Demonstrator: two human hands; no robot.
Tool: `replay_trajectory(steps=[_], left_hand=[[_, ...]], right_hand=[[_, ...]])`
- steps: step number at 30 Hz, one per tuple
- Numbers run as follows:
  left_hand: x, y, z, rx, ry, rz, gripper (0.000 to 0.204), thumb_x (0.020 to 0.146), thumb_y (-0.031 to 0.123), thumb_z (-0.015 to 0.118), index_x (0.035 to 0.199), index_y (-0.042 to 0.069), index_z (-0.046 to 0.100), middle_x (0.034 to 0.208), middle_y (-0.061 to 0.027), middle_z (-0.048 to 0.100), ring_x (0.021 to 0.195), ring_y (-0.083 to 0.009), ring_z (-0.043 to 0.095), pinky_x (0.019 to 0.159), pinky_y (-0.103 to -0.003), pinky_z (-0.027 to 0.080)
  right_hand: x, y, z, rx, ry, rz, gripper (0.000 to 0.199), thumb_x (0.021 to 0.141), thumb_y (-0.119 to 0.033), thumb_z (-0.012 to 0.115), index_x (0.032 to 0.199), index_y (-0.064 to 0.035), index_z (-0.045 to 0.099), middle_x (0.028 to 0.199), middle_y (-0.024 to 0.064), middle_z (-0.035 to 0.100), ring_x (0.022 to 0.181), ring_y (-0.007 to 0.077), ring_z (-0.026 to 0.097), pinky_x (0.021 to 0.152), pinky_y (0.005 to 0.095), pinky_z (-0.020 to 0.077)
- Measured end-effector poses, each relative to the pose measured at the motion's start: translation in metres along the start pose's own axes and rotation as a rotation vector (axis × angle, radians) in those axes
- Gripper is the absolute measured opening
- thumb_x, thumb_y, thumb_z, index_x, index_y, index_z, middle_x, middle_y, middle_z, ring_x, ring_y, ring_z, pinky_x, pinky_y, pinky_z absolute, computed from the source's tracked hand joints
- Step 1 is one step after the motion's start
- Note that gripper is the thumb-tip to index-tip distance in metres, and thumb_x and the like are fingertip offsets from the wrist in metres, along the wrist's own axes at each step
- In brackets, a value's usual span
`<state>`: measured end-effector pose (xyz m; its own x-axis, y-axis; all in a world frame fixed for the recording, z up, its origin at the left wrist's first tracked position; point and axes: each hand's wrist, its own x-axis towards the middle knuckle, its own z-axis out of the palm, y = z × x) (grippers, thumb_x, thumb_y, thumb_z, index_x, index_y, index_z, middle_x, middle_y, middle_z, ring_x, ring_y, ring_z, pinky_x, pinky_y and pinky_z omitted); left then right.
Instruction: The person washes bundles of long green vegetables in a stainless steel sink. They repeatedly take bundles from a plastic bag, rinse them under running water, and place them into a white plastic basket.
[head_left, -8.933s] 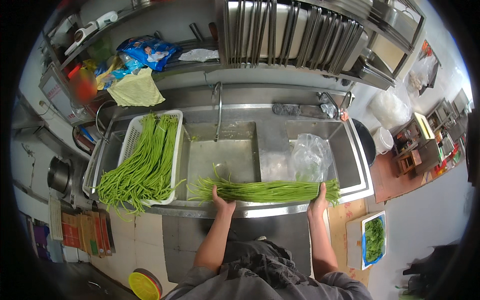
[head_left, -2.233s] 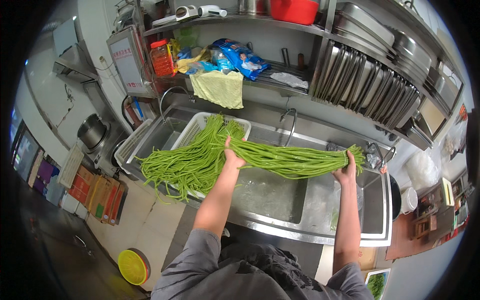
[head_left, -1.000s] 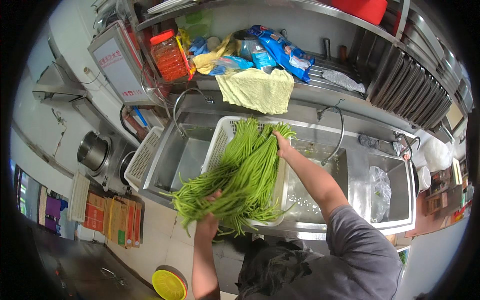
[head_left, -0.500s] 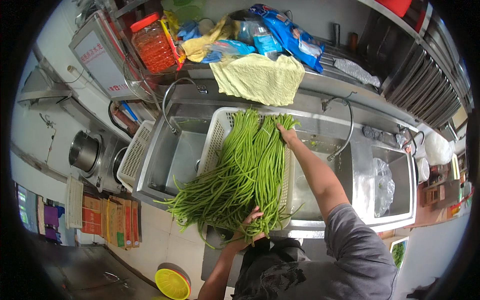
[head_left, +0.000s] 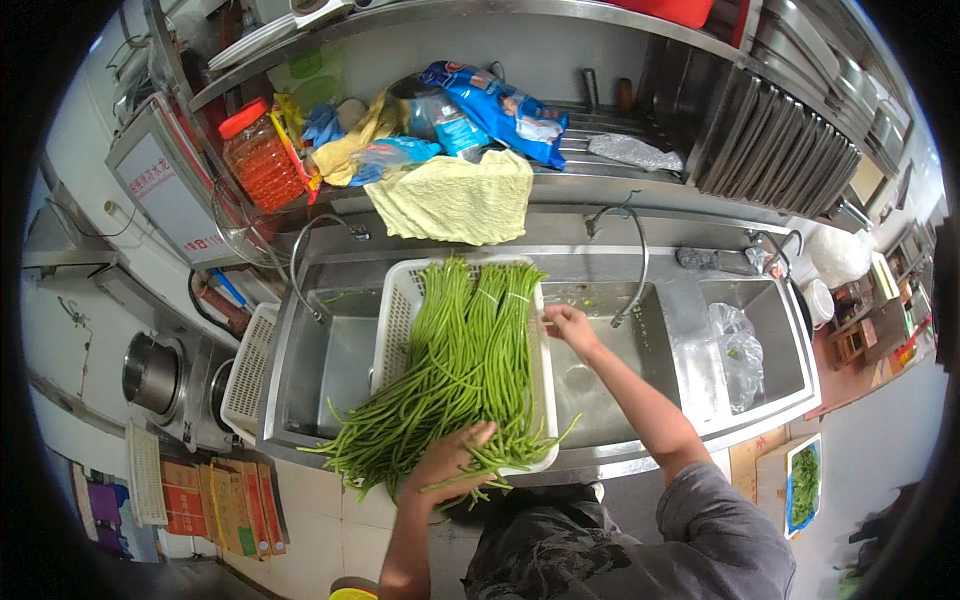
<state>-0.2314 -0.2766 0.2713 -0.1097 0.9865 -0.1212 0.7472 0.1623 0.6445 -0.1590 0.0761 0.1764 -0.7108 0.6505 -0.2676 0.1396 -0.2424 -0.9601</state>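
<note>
Leaning over the steel sink unit, the person has both hands on a big heap of long green beans (head_left: 465, 365) that fills a white slotted basket (head_left: 395, 310) set across the sinks. The left hand (head_left: 450, 462) lies spread, palm down, on the near ends of the beans, which spill past the basket's front rim and over the front edge of the sink unit. The right hand (head_left: 568, 325) is at the basket's right rim near the far end, fingers loosely curled; I cannot tell whether it grips the rim or only touches it. To the basket's left, a strip of the left basin (head_left: 330, 365) stays open, with a curved faucet (head_left: 305, 260) arching over it. To the right, the middle basin (head_left: 600, 385) is open under a second faucet (head_left: 635, 255), and the far right basin holds a clear plastic bag (head_left: 735, 345). A yellow cloth (head_left: 455, 200) hangs over the shelf edge just behind the basket, with a red-lidded jar (head_left: 258, 155) and blue packets (head_left: 495, 105) above. A second white basket (head_left: 250, 370) leans outside the sink's left wall. Compared with half a second before, the left hand has come up from below the bean ends to rest on top of them, while the right hand has drawn off the far bean tips to the rim.
</note>
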Motion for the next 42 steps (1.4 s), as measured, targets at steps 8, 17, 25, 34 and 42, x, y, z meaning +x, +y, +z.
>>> replay_trajectory(steps=[8,17,25,34,42], left_hand=[[0.012,0.000,-0.038,-1.092,0.427,0.196,0.065,0.089,0.049,0.052,0.132,0.001,0.042,0.129,-0.0125,0.051,0.117,-0.0230,0.050,0.098,-0.038,0.036],[0.082,0.114,0.030,-1.315,0.497,-0.065,0.028,0.095,0.025,0.048,0.112,0.004,0.055,0.108,-0.0090,0.062,0.097,-0.0185,0.059,0.085,-0.032,0.042],[0.125,0.197,0.162,-1.355,0.303,-0.202,0.024,0.095,0.022,0.047,0.111,0.005,0.053,0.102,-0.0071,0.059,0.090,-0.0181,0.058,0.078,-0.030,0.045],[0.164,0.247,0.285,-1.378,0.211,-0.354,0.025,0.094,0.023,0.047,0.113,0.007,0.051,0.103,-0.0052,0.058,0.089,-0.0167,0.057,0.076,-0.029,0.044],[0.206,0.237,0.314,-1.245,0.217,-0.497,0.024,0.092,0.025,0.048,0.111,0.012,0.053,0.099,-0.0027,0.060,0.084,-0.0148,0.058,0.073,-0.029,0.045]], right_hand=[[-0.112,0.030,-0.060,0.205,0.215,0.126,0.022,0.096,-0.016,0.043,0.111,-0.0078,0.056,0.098,0.0029,0.063,0.082,0.0109,0.060,0.071,0.0251,0.0481],[-0.219,0.054,-0.145,0.421,0.360,0.047,0.023,0.094,-0.021,0.046,0.110,-0.0106,0.058,0.099,0.0023,0.063,0.082,0.0101,0.060,0.072,0.0245,0.0468],[-0.363,0.068,-0.240,0.522,0.545,0.054,0.027,0.095,-0.024,0.045,0.114,-0.0091,0.057,0.100,0.0029,0.062,0.083,0.0098,0.059,0.072,0.0236,0.0468],[-0.488,0.089,-0.345,0.653,0.730,-0.076,0.027,0.096,-0.025,0.046,0.112,-0.0064,0.056,0.097,0.0050,0.062,0.083,0.0119,0.060,0.069,0.0242,0.0486],[-0.526,0.123,-0.408,0.809,0.911,-0.142,0.029,0.095,-0.026,0.047,0.114,-0.0054,0.055,0.097,0.0054,0.063,0.081,0.0121,0.061,0.069,0.0246,0.0494]])
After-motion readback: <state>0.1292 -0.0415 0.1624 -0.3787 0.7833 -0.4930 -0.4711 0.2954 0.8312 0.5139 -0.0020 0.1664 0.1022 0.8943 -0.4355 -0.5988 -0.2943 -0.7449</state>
